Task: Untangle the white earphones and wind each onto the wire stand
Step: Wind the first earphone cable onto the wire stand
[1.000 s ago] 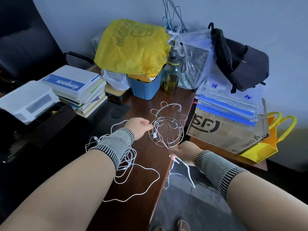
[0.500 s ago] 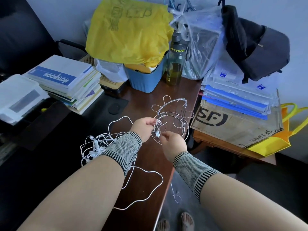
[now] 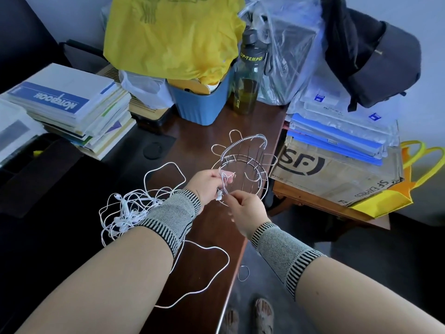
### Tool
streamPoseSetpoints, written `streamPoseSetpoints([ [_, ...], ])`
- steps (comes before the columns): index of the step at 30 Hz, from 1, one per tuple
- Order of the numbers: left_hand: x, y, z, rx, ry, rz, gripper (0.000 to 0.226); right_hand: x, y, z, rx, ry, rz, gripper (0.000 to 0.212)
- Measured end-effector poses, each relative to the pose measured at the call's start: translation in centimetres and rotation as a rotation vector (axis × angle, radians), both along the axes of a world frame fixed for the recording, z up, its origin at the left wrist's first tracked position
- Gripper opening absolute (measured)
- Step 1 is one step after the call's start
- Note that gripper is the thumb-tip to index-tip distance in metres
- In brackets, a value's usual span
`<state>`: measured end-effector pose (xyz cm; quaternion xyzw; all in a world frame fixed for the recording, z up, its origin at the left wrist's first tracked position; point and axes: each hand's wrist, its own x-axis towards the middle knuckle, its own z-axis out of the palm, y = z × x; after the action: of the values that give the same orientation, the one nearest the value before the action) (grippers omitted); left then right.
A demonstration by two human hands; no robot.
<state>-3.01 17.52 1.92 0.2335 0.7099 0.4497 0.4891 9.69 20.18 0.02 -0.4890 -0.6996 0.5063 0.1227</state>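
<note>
A round wire stand (image 3: 250, 162) with looped prongs and an arched handle stands on the brown desk (image 3: 207, 237) near its right edge. My left hand (image 3: 208, 183) pinches a white earphone cord (image 3: 224, 186) at the stand's near rim. My right hand (image 3: 245, 210), just below it, pinches the same cord between thumb and fingers. A tangled bunch of white earphones (image 3: 127, 213) lies on the desk left of my left wrist. One long loop (image 3: 212, 273) trails toward the desk's front edge.
A stack of books (image 3: 72, 109) lies at the left. At the back are a blue bin (image 3: 202, 102) with a yellow bag (image 3: 173, 37) and a bottle (image 3: 248, 75). A cardboard box (image 3: 337, 172) under folders sits right of the stand. The desk's edge drops to the floor.
My right hand rose from below the desk edge to the stand's near rim and took the cord next to my left hand. The hanging cord end came up with it.
</note>
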Motion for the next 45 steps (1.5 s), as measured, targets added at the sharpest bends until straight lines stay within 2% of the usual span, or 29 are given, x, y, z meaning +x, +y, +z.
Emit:
streamPoseSetpoints([
  [3,0.2,-0.2,0.6,0.023,-0.176,0.115,0.023,0.1,-0.7,-0.2,-0.071,0.015,0.013,0.026],
  [6,0.4,-0.4,0.9,0.023,-0.239,0.129,0.022,0.1,-2.0,-0.8,-0.041,-0.003,0.064,0.025],
  [9,0.6,-0.7,0.8,0.015,-0.235,0.096,0.020,-0.4,-3.4,-1.4,0.045,-0.042,0.108,0.022],
  [14,0.9,-1.6,0.0,0.066,-0.036,-0.064,0.017,-0.7,-4.1,-2.5,0.132,-0.086,0.125,0.020],
  [19,1.3,-1.2,0.5,0.083,-0.156,0.030,0.031,0.3,-2.9,-3.6,0.151,-0.195,0.108,0.030],
  [21,1.4,-1.1,0.3,0.057,-0.186,0.045,0.036,1.0,-2.3,-3.9,0.164,-0.172,0.087,0.030],
  [24,1.3,-1.0,-0.3,0.049,-0.092,0.039,0.032,1.5,-1.3,-4.2,0.181,-0.110,0.046,0.025],
  [27,0.6,-1.2,-1.3,0.105,0.095,0.029,0.020,1.9,-0.2,-4.2,0.202,-0.036,-0.048,0.027],
  [30,0.1,-1.2,-1.9,0.152,0.247,0.118,0.012,2.0,0.6,-3.7,0.254,0.055,-0.121,0.028],
  [32,0.1,-1.1,-2.2,0.176,0.318,0.153,0.016,1.7,1.0,-3.4,0.280,0.090,-0.147,0.029],
  [35,0.1,-0.7,-2.3,0.176,0.277,0.094,0.036,1.2,1.8,-3.1,0.291,0.121,-0.176,0.031],
  [37,-0.1,-0.3,-2.5,0.193,0.202,0.075,0.041,1.1,2.5,-3.1,0.311,0.134,-0.190,0.033],
  [39,-0.4,-0.1,-3.0,0.217,0.245,0.090,0.045,1.1,3.4,-3.2,0.349,0.155,-0.197,0.034],
  [41,-0.5,0.0,-3.6,0.233,0.314,0.111,0.044,1.2,4.3,-3.3,0.365,0.180,-0.198,0.035],
  [45,-0.2,0.4,-5.2,0.305,0.319,0.161,0.036,1.3,6.0,-4.1,0.367,0.257,-0.173,0.036],
])
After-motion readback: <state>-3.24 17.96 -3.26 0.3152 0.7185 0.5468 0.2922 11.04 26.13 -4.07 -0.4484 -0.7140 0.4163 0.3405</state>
